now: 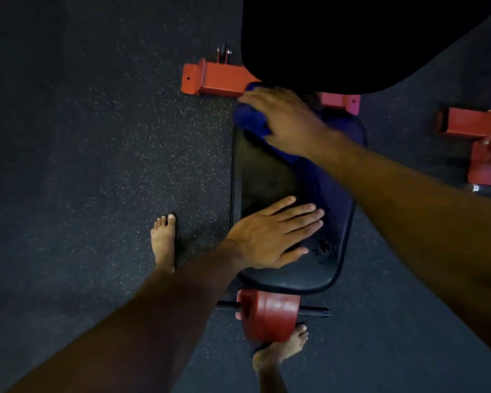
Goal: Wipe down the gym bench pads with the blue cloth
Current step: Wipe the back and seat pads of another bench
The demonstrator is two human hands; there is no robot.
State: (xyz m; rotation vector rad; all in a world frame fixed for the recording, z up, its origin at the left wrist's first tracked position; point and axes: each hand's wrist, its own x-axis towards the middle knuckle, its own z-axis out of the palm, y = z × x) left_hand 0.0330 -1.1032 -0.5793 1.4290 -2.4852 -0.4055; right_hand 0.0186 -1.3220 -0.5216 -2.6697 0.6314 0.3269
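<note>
R hand [284, 120] fingers curled over crumpled blue cloth [251, 119], pressing it on far end of black padded vinyl seat pad [267, 171]. L hand [270, 234] flat, fingers straight, on pad's near end. Red steel frame [219, 79] on speckled rubber floor [97, 137].

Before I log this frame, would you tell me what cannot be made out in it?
All in the head view:
- Blue cloth: blurred, mostly covered by the right hand; the grip is unclear.
- Back pad: cut off by the top edge, too dark for detail.
- Seat pad: partly hidden beneath the left hand and right forearm.
- Red frame: cut off at the right edge.
</note>
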